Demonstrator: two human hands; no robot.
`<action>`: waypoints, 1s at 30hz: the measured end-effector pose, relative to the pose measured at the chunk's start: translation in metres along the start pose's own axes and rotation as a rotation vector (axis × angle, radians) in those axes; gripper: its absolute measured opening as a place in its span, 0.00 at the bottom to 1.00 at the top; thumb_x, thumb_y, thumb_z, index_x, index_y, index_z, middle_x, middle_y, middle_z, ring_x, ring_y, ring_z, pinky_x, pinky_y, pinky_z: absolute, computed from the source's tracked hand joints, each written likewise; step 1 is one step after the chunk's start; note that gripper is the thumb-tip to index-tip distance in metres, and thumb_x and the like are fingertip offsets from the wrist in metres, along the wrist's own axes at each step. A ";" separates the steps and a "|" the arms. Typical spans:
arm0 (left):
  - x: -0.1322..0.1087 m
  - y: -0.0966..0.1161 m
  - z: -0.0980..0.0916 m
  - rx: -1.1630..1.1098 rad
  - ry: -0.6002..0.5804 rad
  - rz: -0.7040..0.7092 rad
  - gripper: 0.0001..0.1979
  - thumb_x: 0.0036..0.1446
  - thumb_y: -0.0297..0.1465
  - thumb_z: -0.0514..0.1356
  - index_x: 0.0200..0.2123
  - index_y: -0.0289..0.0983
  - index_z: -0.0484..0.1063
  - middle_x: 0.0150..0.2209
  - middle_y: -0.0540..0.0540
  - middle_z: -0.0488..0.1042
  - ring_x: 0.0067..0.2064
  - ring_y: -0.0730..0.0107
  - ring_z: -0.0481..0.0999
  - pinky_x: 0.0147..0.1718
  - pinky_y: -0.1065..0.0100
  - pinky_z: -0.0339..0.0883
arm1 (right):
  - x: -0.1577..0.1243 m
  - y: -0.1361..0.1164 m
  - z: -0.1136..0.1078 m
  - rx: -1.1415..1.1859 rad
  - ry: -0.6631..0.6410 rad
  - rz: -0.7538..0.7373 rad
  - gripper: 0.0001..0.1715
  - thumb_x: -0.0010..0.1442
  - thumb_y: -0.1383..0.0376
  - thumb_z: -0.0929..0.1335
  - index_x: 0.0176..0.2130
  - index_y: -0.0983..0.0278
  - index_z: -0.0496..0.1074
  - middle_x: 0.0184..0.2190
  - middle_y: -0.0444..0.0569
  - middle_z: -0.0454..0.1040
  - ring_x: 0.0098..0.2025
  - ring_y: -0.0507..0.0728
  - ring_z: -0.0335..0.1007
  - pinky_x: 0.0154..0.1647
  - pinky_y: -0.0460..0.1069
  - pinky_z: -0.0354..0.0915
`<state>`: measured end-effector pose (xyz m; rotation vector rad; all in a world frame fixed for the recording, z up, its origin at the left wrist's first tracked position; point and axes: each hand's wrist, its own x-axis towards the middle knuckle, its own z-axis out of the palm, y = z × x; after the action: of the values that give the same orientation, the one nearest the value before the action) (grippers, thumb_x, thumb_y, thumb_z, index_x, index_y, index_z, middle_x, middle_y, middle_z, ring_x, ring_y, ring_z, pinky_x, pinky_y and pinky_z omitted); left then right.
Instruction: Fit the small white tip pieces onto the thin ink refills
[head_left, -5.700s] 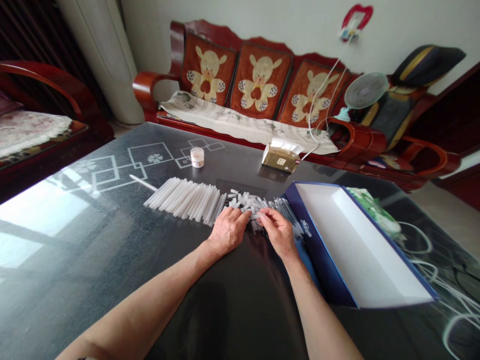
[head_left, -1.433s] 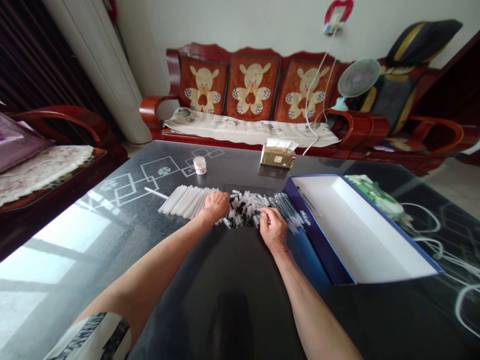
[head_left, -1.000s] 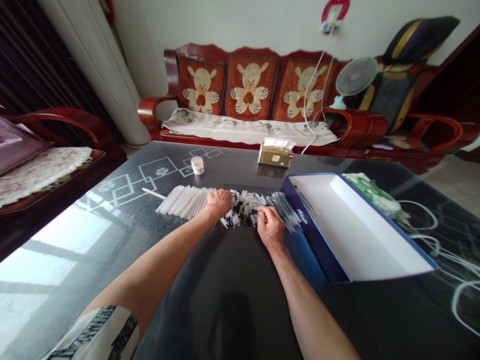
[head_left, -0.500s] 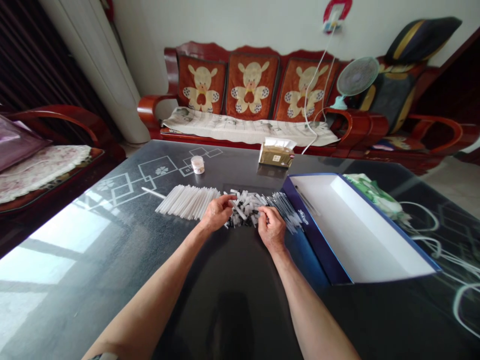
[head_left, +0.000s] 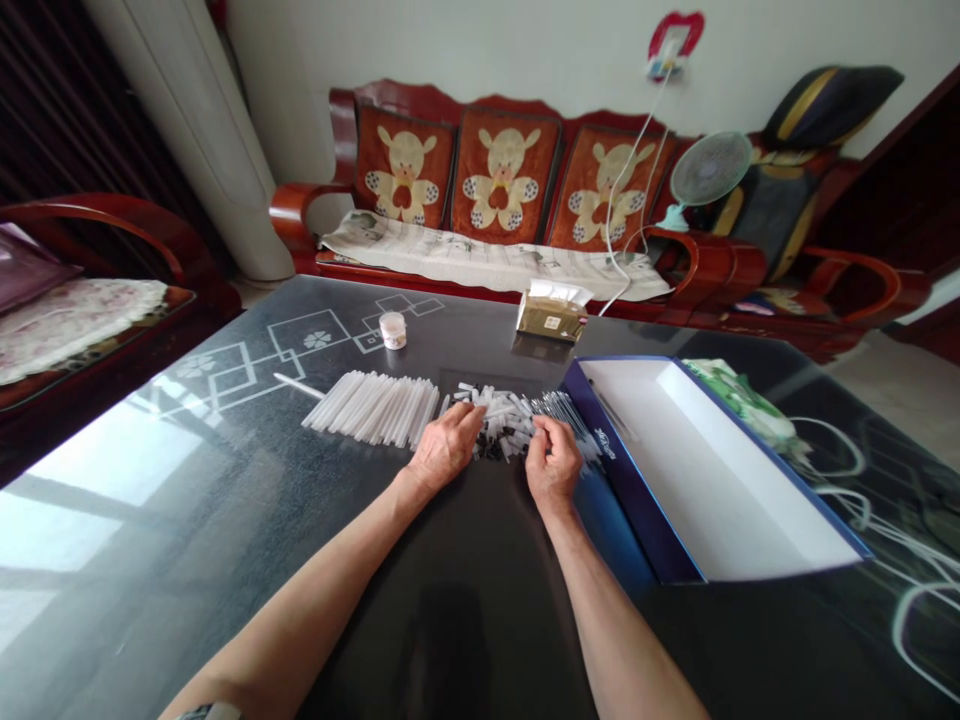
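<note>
My left hand (head_left: 447,446) lies over the left edge of a loose pile of small white and black pen parts (head_left: 511,424). Its fingers are pressed together and their tips reach into the pieces; whatever they pinch is hidden. On the pile's right side, my right hand (head_left: 553,460) is closed with curled fingers, and I cannot make out what is in it. Left of the pile is a row of white translucent tubes (head_left: 371,408), like pen barrels, with one tube (head_left: 297,386) apart at its far end. Thin refill-like sticks (head_left: 562,408) lie behind my right hand.
A blue box with a white inside (head_left: 724,470) stands at the right. Behind it are a green and white bag (head_left: 739,400) and white cables (head_left: 900,560). A small round tub (head_left: 392,330) and a tissue box (head_left: 552,312) stand farther back on the dark table (head_left: 225,480).
My left hand has turned palm-down, its fingers lowering onto the pile's edge. My right hand has drawn slightly right, still closed. The view has shifted a little.
</note>
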<state>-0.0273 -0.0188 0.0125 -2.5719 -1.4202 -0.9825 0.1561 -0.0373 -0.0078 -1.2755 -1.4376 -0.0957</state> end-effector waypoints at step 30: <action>-0.005 -0.010 0.020 -0.062 0.246 0.033 0.15 0.63 0.28 0.49 0.50 0.36 0.68 0.33 0.44 0.71 0.37 0.66 0.72 0.39 0.66 0.69 | 0.125 0.034 0.065 -0.855 -0.919 0.311 0.10 0.45 0.63 0.72 0.29 0.65 0.80 0.29 0.58 0.79 0.35 0.61 0.78 0.33 0.50 0.70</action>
<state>-0.0266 -0.0107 -0.0088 -2.4032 -1.2985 -1.3031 0.1680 0.0980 0.0437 -2.4393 -2.0293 0.1231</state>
